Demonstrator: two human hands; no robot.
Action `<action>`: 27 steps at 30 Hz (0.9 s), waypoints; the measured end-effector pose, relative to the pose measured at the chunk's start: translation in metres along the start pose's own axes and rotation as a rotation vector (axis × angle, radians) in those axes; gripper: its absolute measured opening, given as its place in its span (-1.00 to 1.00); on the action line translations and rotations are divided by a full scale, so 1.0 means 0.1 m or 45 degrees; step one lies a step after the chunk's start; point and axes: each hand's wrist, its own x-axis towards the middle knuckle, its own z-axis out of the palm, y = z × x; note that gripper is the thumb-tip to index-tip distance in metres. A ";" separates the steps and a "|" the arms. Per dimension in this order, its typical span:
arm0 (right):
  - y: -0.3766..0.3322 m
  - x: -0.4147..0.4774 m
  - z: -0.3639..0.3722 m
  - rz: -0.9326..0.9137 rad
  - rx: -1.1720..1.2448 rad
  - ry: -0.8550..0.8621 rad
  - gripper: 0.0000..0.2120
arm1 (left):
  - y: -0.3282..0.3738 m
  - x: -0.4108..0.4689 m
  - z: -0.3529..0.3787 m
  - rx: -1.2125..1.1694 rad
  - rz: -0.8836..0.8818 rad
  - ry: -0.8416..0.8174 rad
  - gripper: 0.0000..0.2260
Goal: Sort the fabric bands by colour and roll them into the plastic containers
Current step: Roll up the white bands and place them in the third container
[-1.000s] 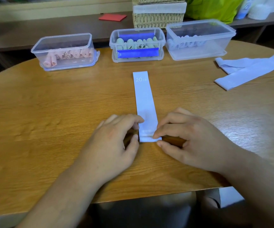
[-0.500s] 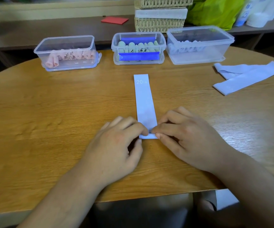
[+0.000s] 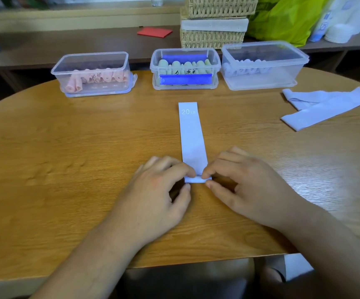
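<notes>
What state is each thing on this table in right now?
Lavender band: flat, near end folded over.
Left hand: pinching the band's fold.
Right hand: pinching the band's fold.
Left container: open, pink rolls inside.
Middle container: open, green rolls inside.
Right container: open, lavender rolls inside.
Loose bands: unrolled, overlapping.

Table (image 3: 66, 169): wooden, light brown, curved edge.
Far side: three clear plastic containers in a row: left container (image 3: 92, 61) with pink rolls, middle container (image 3: 155, 82) with green rolls, right container (image 3: 261, 82) with pale rolls.
Centre: flat band (image 3: 191, 134), pale, marked "20 LB" at its far end.
Right side: loose bands (image 3: 321, 106), pale, overlapping.
</notes>
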 end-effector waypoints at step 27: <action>0.02 0.00 0.05 0.130 -0.104 -0.006 -0.70 | 0.04 0.02 -0.02 0.095 -0.069 -0.047 -0.72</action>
